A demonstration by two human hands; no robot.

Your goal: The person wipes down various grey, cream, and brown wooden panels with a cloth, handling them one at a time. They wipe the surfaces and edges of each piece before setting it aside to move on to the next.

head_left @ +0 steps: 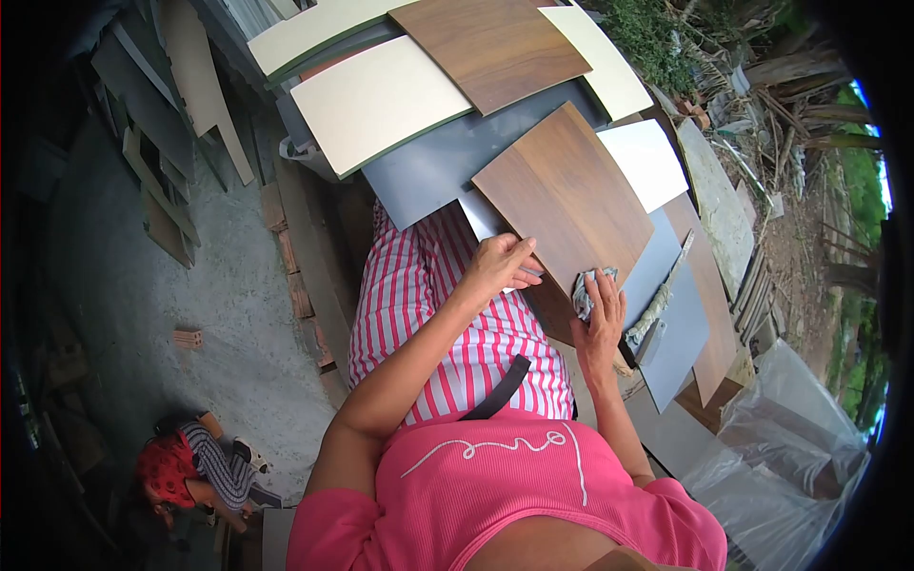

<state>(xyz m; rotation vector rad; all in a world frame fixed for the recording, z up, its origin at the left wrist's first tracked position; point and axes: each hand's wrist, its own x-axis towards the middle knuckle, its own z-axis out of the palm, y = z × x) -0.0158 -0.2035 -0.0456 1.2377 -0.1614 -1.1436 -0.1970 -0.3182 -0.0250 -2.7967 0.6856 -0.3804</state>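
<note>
A brown wood-grain panel [581, 195] lies tilted over other sheets in front of my lap. My left hand [503, 266] is at its lower left edge, with curled fingers closed on that edge. Under my right hand [600, 319] is a crumpled grey-green cloth [582, 293], pressed against the panel's lower right part. The fingers are wrapped over the cloth and partly hide it. To the right of this hand, a putty knife [651, 341] and a stained stick [666, 290] rest on a blue-grey panel [681, 347].
More cream panels [381, 100] and another wood-grain panel [490, 48] are stacked ahead. Leaning boards [157, 105] stand at the left. Another person [205, 466] is low at the bottom left. Clear plastic sheeting [781, 438] lies at the right, with bricks [290, 252] beside the stack.
</note>
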